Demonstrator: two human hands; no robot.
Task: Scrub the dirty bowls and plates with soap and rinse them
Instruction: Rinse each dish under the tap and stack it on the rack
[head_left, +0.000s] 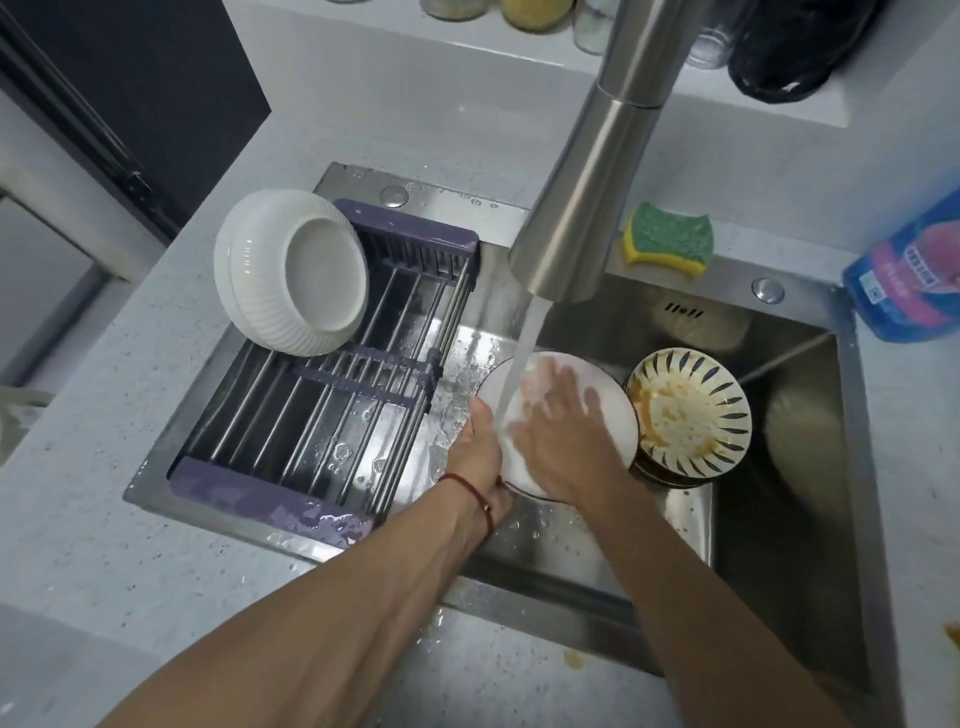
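Head | left hand (480, 447) grips plate (511, 462) | right hand (558, 423) flat on it | bowl (688, 410) sauce-smeared

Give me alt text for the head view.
Under the running faucet, the left hand grips a white plate while the right hand rubs its face. A dirty patterned bowl waits beside it; a white bowl drains on the rack.

Left hand (480, 447) grips white plate (613, 415) rim under faucet (592, 208) stream; right hand (561, 431) flat on it.
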